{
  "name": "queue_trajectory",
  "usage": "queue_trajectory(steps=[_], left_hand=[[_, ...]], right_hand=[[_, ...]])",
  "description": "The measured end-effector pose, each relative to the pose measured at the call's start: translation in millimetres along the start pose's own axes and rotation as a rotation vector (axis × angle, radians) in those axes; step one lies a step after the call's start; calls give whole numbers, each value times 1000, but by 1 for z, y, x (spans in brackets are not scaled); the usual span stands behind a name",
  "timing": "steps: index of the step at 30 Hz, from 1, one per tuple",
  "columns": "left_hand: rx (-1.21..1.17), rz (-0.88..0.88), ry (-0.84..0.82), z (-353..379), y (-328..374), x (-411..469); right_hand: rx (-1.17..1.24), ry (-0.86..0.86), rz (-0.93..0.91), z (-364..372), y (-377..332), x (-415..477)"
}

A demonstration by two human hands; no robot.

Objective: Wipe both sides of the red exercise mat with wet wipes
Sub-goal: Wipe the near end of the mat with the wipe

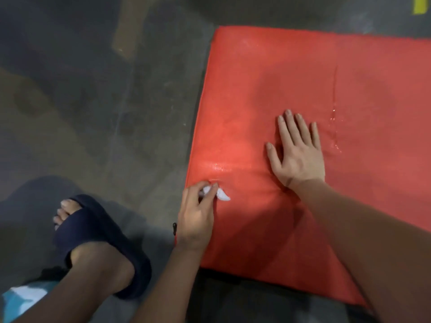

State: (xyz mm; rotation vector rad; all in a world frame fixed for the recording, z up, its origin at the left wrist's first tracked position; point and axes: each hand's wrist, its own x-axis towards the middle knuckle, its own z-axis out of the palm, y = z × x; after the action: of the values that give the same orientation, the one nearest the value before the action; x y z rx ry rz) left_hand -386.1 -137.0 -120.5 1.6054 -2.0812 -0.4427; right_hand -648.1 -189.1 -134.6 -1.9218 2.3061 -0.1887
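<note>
The red exercise mat (291, 85) lies flat on the floor and fills the right half of the head view. Wet streaks shine on it near the middle and along a line at the right. My left hand (197, 213) is at the mat's left edge and pinches a small crumpled white wet wipe (221, 194) against the surface. My right hand (296, 152) lies palm down on the mat with its fingers spread and straight, to the right of the wipe and a little farther away.
Grey concrete floor (105, 101) surrounds the mat on the left and beyond it. My foot in a dark navy slide sandal (100, 243) stands on the floor left of the mat. A yellow mark (419, 5) shows at the top right corner.
</note>
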Motion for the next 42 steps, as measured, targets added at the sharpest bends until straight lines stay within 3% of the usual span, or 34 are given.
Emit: queue_trajectory(steps=[6,13,20,26,31,36,39,42], left_hand=[[109,87,-42,15,-6,70],[121,46,-88,19,2,2],[112,84,-105,20,-4,52],[109,183,-66,27,-3,79],[99,73,24,40,16,113],[127,106,-7,32,20,101],[197,101,-101,29,25,147],[376,189,-496,19,44,197]], right_hand=[[71,4,19,-6,3,2],[77,-25,26,-6,6,2],[77,-28,24,-5,8,3],[99,-12,30,-2,9,3],[104,-18,24,-1,10,3],[115,-6,21,0,11,4],[97,-21,17,1,10,6],[105,3,14,-1,11,4]])
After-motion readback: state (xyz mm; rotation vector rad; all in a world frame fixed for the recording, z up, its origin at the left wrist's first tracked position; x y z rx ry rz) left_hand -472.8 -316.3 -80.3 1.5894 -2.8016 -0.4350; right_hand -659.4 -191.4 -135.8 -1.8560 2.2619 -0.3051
